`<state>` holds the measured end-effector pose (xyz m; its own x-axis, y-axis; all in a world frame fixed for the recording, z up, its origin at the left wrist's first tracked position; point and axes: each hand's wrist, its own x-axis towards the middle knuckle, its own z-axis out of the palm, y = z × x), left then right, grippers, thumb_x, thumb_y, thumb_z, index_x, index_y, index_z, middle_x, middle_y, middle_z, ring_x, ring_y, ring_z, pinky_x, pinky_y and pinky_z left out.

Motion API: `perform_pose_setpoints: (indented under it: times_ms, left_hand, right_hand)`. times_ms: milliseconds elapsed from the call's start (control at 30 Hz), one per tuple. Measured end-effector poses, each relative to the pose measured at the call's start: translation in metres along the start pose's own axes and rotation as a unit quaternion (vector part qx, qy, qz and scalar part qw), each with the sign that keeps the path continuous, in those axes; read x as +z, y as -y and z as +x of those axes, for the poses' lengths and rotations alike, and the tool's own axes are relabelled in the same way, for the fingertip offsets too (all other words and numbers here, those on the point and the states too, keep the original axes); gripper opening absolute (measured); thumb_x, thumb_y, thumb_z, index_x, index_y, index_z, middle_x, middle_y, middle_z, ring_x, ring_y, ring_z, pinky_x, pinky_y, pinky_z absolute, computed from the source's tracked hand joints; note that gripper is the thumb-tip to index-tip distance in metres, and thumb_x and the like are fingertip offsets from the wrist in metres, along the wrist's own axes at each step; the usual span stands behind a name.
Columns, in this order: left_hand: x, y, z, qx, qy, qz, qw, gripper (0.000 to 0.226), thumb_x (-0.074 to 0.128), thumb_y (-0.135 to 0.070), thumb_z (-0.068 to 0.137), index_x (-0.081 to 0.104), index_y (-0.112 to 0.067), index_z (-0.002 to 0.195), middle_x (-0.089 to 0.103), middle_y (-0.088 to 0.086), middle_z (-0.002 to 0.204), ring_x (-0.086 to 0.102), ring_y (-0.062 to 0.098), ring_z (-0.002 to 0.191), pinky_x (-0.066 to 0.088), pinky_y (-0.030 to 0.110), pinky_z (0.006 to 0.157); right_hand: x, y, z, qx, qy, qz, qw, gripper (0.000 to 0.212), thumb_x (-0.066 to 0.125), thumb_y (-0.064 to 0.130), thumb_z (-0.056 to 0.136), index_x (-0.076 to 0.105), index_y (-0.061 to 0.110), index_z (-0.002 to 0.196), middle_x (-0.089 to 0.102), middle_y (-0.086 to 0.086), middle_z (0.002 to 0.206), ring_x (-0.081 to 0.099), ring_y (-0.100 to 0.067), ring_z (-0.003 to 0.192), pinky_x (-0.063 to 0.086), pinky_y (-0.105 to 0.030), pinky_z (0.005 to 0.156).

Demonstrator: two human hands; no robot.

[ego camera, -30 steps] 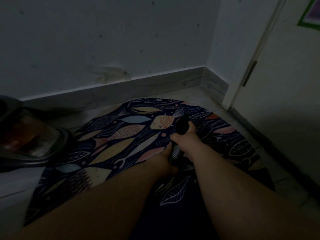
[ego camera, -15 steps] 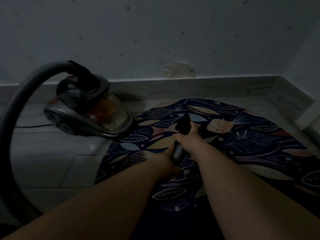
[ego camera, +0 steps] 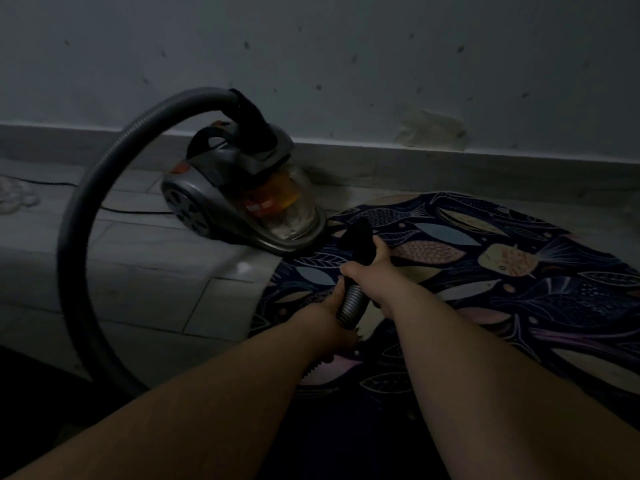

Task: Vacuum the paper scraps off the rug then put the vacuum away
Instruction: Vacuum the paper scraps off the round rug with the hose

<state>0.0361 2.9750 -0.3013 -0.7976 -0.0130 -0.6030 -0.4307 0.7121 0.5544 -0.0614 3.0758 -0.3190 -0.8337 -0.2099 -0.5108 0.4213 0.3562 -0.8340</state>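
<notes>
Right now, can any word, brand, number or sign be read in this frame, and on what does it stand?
None readable.
Vacuum: a red-and-white label on its clear bin, too dark and blurred to read.
Rug: fish and leaf patterns only, no writing.
Wall: specks only, no writing.

Right edge crops the rug (ego camera: 519, 289); vacuum hose (ego camera: 71, 237) vanishes into shadow lower left; left hand (ego camera: 325, 317) fingers hidden behind hose.
</notes>
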Motion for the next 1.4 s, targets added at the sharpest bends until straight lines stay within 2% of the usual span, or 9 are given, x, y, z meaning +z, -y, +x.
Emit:
perform_pose_setpoints:
  times_ms: [133,267,400,600,800,1000,1100,1200,1400]
  left_hand:
    - [-0.008,0.008,-0.007,0.004,0.002,0.007,1.000,0.099,0.062,-0.026,0.087,-0.018,-0.045,0.143,0.052,0.010,0.129,0.062,0.021,0.078,0.058,0.032,0.072]
    - [-0.006,0.000,-0.012,0.013,0.010,0.031,0.999,0.099,0.061,-0.026,0.088,-0.020,-0.045,0.143,0.056,0.011,0.126,0.064,0.024,0.082,0.058,0.034,0.074]
    - [0.007,-0.014,-0.011,0.021,0.024,0.037,0.999,0.100,0.063,-0.029,0.086,-0.018,-0.044,0.144,0.056,0.013,0.126,0.063,0.023,0.085,0.053,0.028,0.068]
    - [0.036,-0.051,-0.013,0.041,0.042,0.089,0.994,0.098,0.063,-0.031,0.086,-0.014,-0.040,0.146,0.049,0.011,0.136,0.054,0.027,0.115,0.045,0.029,0.094]
    - [0.071,-0.093,-0.016,0.067,0.075,0.152,0.983,0.097,0.060,-0.035,0.088,-0.019,-0.038,0.145,0.042,0.010,0.143,0.046,0.026,0.124,0.035,0.031,0.105]
    - [0.101,-0.133,-0.026,0.104,0.103,0.186,0.972,0.090,0.055,-0.033,0.092,-0.018,-0.033,0.146,0.037,0.008,0.148,0.043,0.024,0.128,0.034,0.026,0.102]
    - [0.119,-0.146,-0.025,0.116,0.109,0.198,0.967,0.092,0.057,-0.034,0.091,-0.017,-0.034,0.146,0.031,0.007,0.151,0.036,0.024,0.134,0.029,0.030,0.110]
    - [0.136,-0.158,-0.024,0.119,0.114,0.217,0.962,0.096,0.059,-0.037,0.089,-0.018,-0.036,0.145,0.028,0.007,0.153,0.033,0.025,0.136,0.027,0.035,0.114]
    - [0.165,-0.190,-0.031,0.139,0.140,0.222,0.955,0.092,0.058,-0.032,0.091,-0.017,-0.039,0.145,0.035,0.007,0.149,0.040,0.025,0.131,0.032,0.026,0.105]
  right_hand:
    - [0.008,0.003,-0.003,0.013,0.009,-0.015,1.000,0.095,0.068,0.029,0.085,0.002,0.044,0.152,0.036,-0.007,0.150,0.049,-0.032,0.120,0.046,-0.049,0.100]
    - [0.001,0.003,-0.010,0.016,0.003,-0.017,1.000,0.094,0.067,0.028,0.085,0.003,0.043,0.153,0.035,-0.007,0.150,0.049,-0.030,0.119,0.047,-0.045,0.099]
    - [-0.016,-0.002,-0.021,0.017,-0.013,-0.029,0.999,0.092,0.063,0.025,0.088,0.000,0.040,0.154,0.036,-0.008,0.150,0.050,-0.027,0.113,0.047,-0.042,0.098]
    - [-0.062,-0.022,-0.045,0.025,-0.054,-0.026,0.998,0.089,0.059,0.026,0.091,-0.002,0.038,0.155,0.037,-0.008,0.149,0.050,-0.027,0.113,0.046,-0.041,0.100]
    - [-0.114,-0.043,-0.070,0.064,-0.104,-0.015,0.992,0.090,0.059,0.026,0.091,-0.003,0.040,0.154,0.037,-0.010,0.149,0.051,-0.031,0.112,0.048,-0.042,0.097]
    - [-0.157,-0.066,-0.091,0.076,-0.136,0.023,0.987,0.091,0.062,0.028,0.090,-0.003,0.038,0.154,0.038,-0.010,0.148,0.051,-0.030,0.110,0.049,-0.045,0.098]
    - [-0.178,-0.080,-0.103,0.069,-0.149,0.045,0.985,0.089,0.059,0.027,0.092,-0.003,0.036,0.155,0.034,-0.010,0.150,0.049,-0.031,0.116,0.047,-0.042,0.100]
    - [-0.197,-0.092,-0.114,0.060,-0.164,0.060,0.983,0.088,0.059,0.027,0.093,-0.003,0.033,0.156,0.033,-0.008,0.151,0.049,-0.025,0.105,0.047,-0.035,0.088]
    - [-0.234,-0.113,-0.136,0.076,-0.201,0.079,0.973,0.091,0.062,0.030,0.092,-0.003,0.034,0.155,0.033,-0.010,0.152,0.046,-0.025,0.101,0.045,-0.035,0.086]
